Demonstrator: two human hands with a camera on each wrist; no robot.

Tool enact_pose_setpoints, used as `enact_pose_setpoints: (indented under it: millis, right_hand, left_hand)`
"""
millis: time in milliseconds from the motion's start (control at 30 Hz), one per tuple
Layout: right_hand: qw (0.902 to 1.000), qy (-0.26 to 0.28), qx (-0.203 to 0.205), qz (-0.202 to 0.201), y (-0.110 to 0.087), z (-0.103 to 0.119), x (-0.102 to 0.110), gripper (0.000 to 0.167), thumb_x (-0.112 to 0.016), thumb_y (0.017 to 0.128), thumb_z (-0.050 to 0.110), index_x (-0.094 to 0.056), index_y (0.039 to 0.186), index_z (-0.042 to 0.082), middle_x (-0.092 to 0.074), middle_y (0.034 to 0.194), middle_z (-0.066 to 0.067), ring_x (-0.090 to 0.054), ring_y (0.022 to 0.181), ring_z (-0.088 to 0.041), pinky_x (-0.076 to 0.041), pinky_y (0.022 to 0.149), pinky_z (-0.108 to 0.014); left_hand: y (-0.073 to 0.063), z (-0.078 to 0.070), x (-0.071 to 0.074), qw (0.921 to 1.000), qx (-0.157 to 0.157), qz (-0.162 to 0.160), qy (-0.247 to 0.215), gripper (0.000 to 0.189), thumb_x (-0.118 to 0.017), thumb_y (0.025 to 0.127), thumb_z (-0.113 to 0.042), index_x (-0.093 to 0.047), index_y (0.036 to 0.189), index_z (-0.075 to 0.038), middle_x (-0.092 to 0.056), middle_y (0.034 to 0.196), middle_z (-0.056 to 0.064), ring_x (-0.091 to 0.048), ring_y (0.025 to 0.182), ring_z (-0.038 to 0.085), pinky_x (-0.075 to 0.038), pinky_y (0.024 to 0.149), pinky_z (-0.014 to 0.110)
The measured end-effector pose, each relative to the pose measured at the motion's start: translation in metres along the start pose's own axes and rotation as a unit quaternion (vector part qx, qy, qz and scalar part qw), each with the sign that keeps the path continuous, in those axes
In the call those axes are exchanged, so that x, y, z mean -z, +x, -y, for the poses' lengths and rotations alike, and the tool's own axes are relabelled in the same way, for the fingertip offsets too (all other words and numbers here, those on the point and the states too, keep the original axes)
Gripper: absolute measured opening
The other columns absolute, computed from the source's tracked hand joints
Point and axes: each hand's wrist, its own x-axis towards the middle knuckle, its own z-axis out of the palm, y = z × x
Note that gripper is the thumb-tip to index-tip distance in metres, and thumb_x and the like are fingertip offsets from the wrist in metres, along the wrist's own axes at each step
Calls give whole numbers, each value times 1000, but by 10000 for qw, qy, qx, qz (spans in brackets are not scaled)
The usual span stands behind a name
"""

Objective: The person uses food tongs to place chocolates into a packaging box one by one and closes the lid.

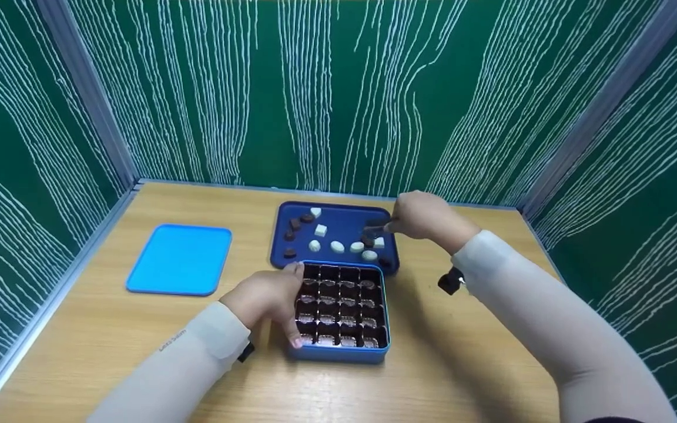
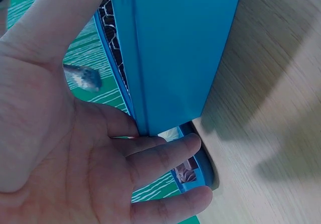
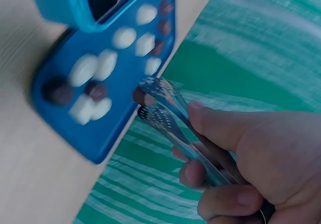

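My right hand [image 1: 426, 217] grips metal tongs [image 3: 173, 126] over the right part of a dark blue tray [image 1: 347, 218]. Between the tong tips in the right wrist view sits a brown chocolate [image 3: 142, 97]. White chocolates [image 1: 337, 247] and brown chocolates [image 1: 295, 224] lie scattered on the tray. In front of it stands a blue square box [image 1: 338, 354] with a dark brown divided insert [image 1: 338, 299], its compartments facing up. Spread along the box's left side, my left hand [image 1: 268, 294] touches the front corner with its thumb and the back corner with its fingers, which are mostly straight.
A bright blue lid [image 1: 181, 259] lies flat on the wooden table [image 1: 462, 352], left of the box. Green panels [image 1: 350, 100] with white streaks enclose the table at the back and both sides. The tray sits near the back edge, right up against the box.
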Motion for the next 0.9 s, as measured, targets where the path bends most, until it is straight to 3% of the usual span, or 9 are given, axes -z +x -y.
enact_pose_setpoints:
  millis: [167,333,433,700,900]
  right_hand:
    - [9961,-438,720,264,-21,25,7,42,-83,105,37,-72,69,17,-57,62,7,-47,56,-11,-35,52,-25]
    - [9871,-819,1290,484,-30,45,2,40,-85,103,38,-71,72,18,-53,62,8,-44,55,-10,-35,51,-25]
    - [9816,-1064,1507,490,-28,51,-3,42,-87,102,40,-64,73,19,-50,64,8,-45,57,-10,-35,52,-27]
    - [9732,-1577,1475,786,-16,65,-12,50,-88,101,44,-62,67,18,-49,59,8,-44,55,-10,-36,53,-29]
    - [9672,-1878,1473,870,-10,79,-16,39,-88,101,44,-73,81,14,-59,67,5,-52,58,-11,-43,58,-29]
  left_hand:
    - [1,2,0,10000,0,32,-7,175,-112,54,-54,-4,183,-6,-7,193,14,-48,164,44,-48,133,55]
    - [0,1,0,9998,-5,47,176,172,-111,56,-56,-7,183,-5,-9,193,13,-48,164,41,-50,131,54]
    - [-1,0,0,9998,-12,56,181,172,-111,56,-56,-7,183,-5,-10,193,13,-42,168,40,-47,134,54]
    - [-3,-1,2,10000,-16,63,48,172,-112,56,-54,-6,183,-6,-8,193,14,-34,172,42,-39,139,55]
    - [-4,-2,1,10000,4,28,37,173,-112,55,-54,-6,183,-6,-8,193,14,-37,170,43,-42,137,56]
